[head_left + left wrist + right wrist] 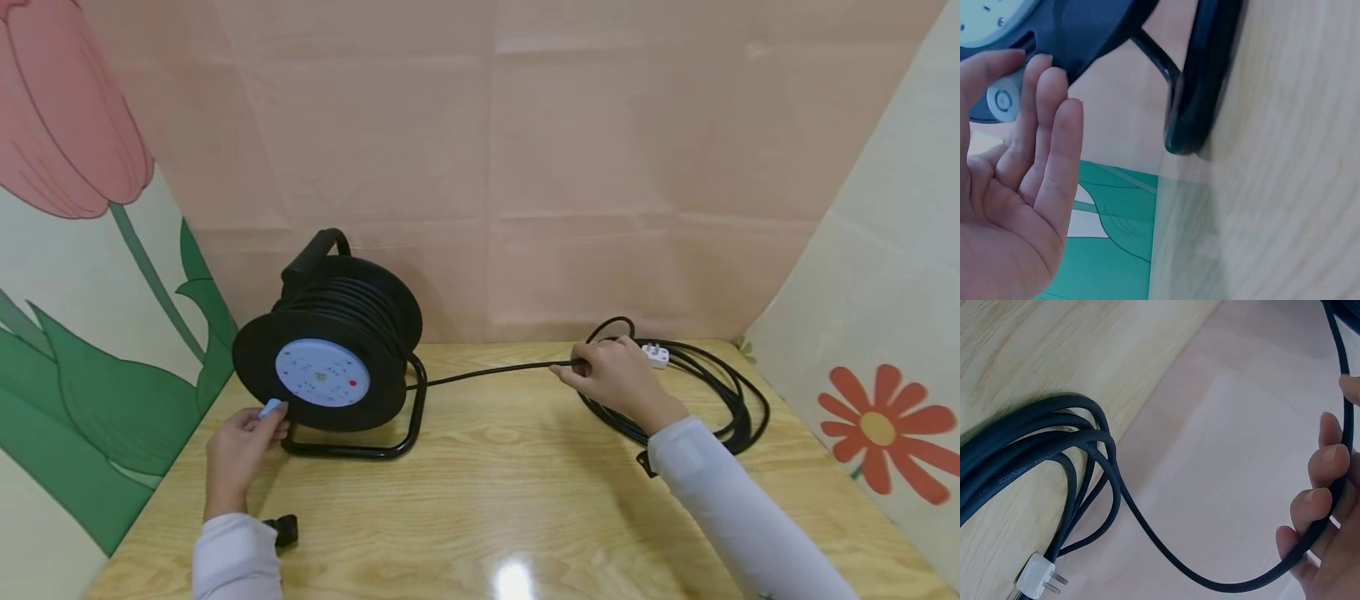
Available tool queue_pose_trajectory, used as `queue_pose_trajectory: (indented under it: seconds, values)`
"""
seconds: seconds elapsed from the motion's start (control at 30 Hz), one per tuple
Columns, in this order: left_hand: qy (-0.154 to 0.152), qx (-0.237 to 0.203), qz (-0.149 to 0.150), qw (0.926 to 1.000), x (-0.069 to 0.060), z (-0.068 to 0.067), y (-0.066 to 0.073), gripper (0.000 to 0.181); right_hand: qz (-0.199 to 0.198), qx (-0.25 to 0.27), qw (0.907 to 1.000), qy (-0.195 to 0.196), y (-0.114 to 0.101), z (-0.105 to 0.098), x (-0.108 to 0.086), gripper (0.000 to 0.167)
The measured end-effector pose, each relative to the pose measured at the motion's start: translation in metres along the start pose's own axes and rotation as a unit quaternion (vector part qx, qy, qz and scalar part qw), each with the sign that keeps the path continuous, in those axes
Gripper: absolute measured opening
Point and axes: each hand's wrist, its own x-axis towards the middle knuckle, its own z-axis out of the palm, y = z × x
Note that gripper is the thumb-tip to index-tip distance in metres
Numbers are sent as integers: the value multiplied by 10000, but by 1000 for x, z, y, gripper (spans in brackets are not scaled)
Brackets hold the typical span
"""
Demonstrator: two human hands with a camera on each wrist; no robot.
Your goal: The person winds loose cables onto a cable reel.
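Observation:
A black cable reel (315,321) with a pale socket panel stands on its tubular frame at the left of the table. My left hand (240,454) pinches the light blue crank knob (270,408) at the reel's lower left rim; in the left wrist view the knob (1004,100) sits between thumb and fingers of the hand (1022,181). From the reel a black cable (491,370) runs right to my right hand (626,379), which holds it. In the right wrist view the cable (1229,587) lies across the curled fingers of the hand (1335,519).
Loose coils of cable (738,408) lie on the table (480,517) at the right, with a white plug (655,356) at their back. A small black object (283,530) is beside the left sleeve. Behind the table stands a pink backdrop (487,167).

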Motion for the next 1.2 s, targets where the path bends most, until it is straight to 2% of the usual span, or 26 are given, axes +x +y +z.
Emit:
queue_pose_trajectory:
  seconds: [0.17, 0.27, 0.37, 0.53, 0.7, 0.87, 1.07, 1.2]
  values:
    - [338, -808, -86, 9961, 2, 0, 3, 51, 85, -4, 9999, -66, -1, 4, 0, 37]
    - [391, -1247, -188, 9912, 2, -1, 5, 49, 38, 13, 9999, -108, -2, 6, 0, 39]
    - [368, -1715, -325, 9840, 2, -2, 9, 45, -93, 17, 9999, -53, -3, 7, 0, 40]
    - [425, -2380, -392, 9695, 1, -4, 16, 37, -258, 5, 9997, 51, -3, 9, 2, 37]
    - [709, -2895, -377, 9538, -3, -6, 25, 29, -292, 25, 9995, 77, -4, 8, 2, 36]
    - [882, -3218, -421, 9418, -5, -8, 34, 28, -391, -12, 9991, 158, -7, 11, 3, 31]
    - [979, -3329, -325, 9373, -6, -9, 38, 33, -461, -91, 9987, 182, -10, 17, 6, 30]
    - [1172, -3503, -189, 9291, -8, -8, 40, 28, -516, -165, 9980, 311, -11, 19, 6, 33]
